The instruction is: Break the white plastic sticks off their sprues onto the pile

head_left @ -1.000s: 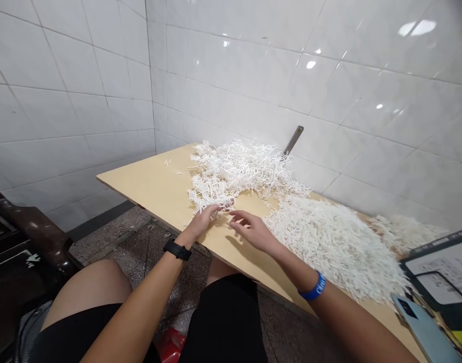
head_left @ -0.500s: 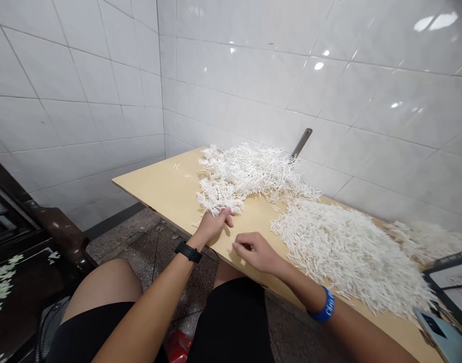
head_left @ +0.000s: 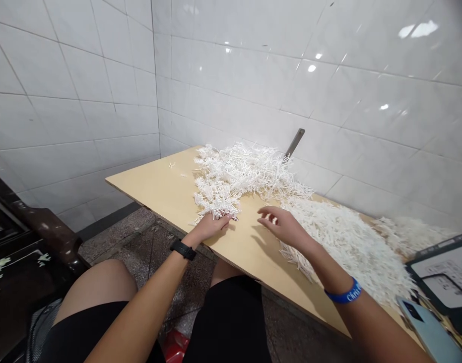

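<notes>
My left hand [head_left: 212,226] rests at the near side of a loose heap of thin, branching white sprigs [head_left: 249,169]. Its thumb and fingers close on a few sprigs at the heap's edge; the exact grip is partly hidden. To the right, my right hand [head_left: 283,226] hovers over the tabletop with curled fingers held apart, and nothing shows between them. Beside and behind it spreads a denser pile of short white stick-like pieces [head_left: 351,242].
The tan tabletop [head_left: 147,184] meets a tiled wall. A flat metal bar [head_left: 294,143] sticks up behind the heap. A light blue phone [head_left: 433,322] and a dark-framed panel [head_left: 442,277] lie at the right. A dark wooden chair [head_left: 60,229] stands at the left.
My right hand has moved away from my left, rightward and farther over the table, and its fingers have spread. My left hand stays at the heap's edge. The view has shifted slightly.
</notes>
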{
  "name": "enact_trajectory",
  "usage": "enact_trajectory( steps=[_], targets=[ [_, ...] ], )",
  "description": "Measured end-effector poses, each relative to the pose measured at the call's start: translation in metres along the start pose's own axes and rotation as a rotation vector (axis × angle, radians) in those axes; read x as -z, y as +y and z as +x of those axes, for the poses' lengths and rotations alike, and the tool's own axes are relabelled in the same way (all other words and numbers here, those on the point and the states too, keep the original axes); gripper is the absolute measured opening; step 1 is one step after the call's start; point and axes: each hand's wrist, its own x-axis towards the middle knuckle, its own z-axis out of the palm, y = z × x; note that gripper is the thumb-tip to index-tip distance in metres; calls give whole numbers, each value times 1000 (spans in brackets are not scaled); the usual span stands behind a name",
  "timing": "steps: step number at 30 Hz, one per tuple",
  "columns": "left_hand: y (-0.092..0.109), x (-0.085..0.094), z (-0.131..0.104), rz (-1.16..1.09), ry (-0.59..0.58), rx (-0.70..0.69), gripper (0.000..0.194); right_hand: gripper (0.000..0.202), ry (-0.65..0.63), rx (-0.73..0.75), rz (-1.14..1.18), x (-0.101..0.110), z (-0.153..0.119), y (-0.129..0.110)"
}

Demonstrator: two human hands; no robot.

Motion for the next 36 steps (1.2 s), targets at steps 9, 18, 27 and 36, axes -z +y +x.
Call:
enact_trajectory(
  steps=[9,18,27,36],
  targets=[
    [2,3,1,-43,-105,-98,50,29,63,298,243,-34,35,-29],
    [2,4,-1,-54,-119,-76,48,21,29,161,407,-46,46,-31],
    [8,3,-2,-70,-93,-92,45,25,-229,63,630,-39,55,-36],
    [-3,0,1,-135,-61,-87,46,12,-222,162,706,-45,55,-36]
  ],
)
